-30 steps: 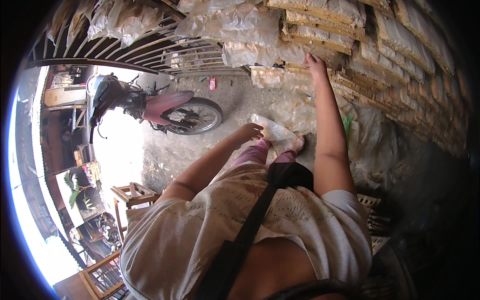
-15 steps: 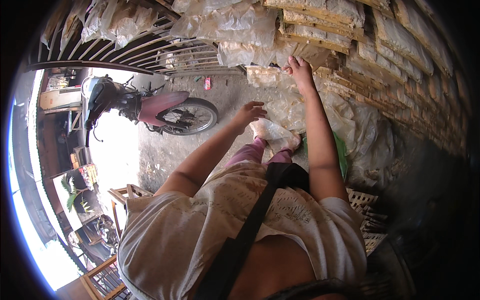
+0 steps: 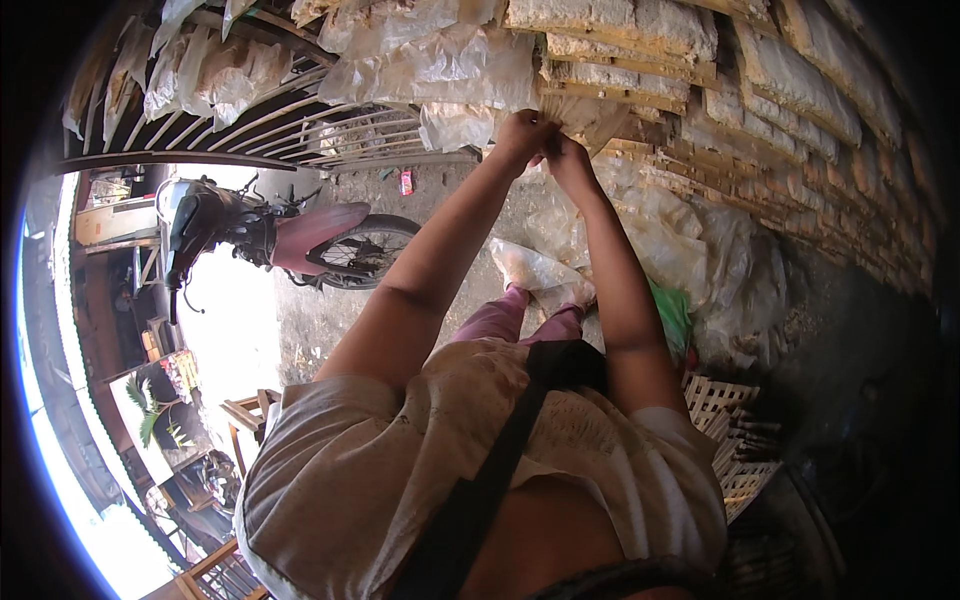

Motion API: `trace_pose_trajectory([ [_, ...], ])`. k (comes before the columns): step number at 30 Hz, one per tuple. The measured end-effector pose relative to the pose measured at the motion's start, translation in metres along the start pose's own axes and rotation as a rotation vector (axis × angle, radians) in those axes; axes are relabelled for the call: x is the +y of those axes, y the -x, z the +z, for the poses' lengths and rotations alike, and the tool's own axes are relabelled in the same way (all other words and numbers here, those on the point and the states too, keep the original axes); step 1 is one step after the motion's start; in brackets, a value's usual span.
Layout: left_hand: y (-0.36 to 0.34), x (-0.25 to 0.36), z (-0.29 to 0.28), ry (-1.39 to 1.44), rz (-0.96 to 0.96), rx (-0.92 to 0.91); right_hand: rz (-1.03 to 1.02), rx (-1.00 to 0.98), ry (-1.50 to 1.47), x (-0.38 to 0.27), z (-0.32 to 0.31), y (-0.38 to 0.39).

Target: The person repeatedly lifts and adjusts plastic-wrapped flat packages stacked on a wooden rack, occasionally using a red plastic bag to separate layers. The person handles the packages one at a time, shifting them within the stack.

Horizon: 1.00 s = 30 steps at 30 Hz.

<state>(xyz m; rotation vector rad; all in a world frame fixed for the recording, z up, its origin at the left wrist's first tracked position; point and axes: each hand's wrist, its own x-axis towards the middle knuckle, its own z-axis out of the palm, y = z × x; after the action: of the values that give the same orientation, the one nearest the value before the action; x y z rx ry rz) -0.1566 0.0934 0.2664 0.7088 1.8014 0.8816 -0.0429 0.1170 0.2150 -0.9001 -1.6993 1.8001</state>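
Plastic sheet (image 3: pixel 580 118), thin and translucent, hangs on the brick wall (image 3: pixel 780 90) at top centre, pinched by both hands: left hand (image 3: pixel 522 135) and right hand (image 3: pixel 565 158), each grip narrow, touching. A motorcycle (image 3: pixel 270 235) stands at left.

Yard and wall around us, seen from above

We see a motorbike (image 3: pixel 270 235) with a pink body parked by the metal railing (image 3: pixel 300 130), a small red packet (image 3: pixel 406 182) lying on the concrete ground (image 3: pixel 310 330) near its wheel, clear plastic bags (image 3: pixel 430 60) draped along the top, a green bag (image 3: pixel 672 315) beside the stacked bricks (image 3: pixel 800 110), and pale woven baskets (image 3: pixel 730 430) at lower right.
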Motion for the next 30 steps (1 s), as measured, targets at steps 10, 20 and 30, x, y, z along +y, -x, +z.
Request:
trace_pose_trajectory([
  [10, -0.067, -0.104, -0.02, -0.253, 0.386, -0.059, 0.119, 0.437, -0.564, 0.052, -0.109, -0.008],
  [20, -0.01, -0.037, -0.023, 0.467, 0.006, -0.144, -0.25, 0.535, -0.98, 0.075, -0.064, -0.057],
  [30, -0.001, -0.026, -0.025, 0.54, 0.032, -0.223, -0.225, 0.994, -0.947, 0.045, -0.038, -0.074],
])
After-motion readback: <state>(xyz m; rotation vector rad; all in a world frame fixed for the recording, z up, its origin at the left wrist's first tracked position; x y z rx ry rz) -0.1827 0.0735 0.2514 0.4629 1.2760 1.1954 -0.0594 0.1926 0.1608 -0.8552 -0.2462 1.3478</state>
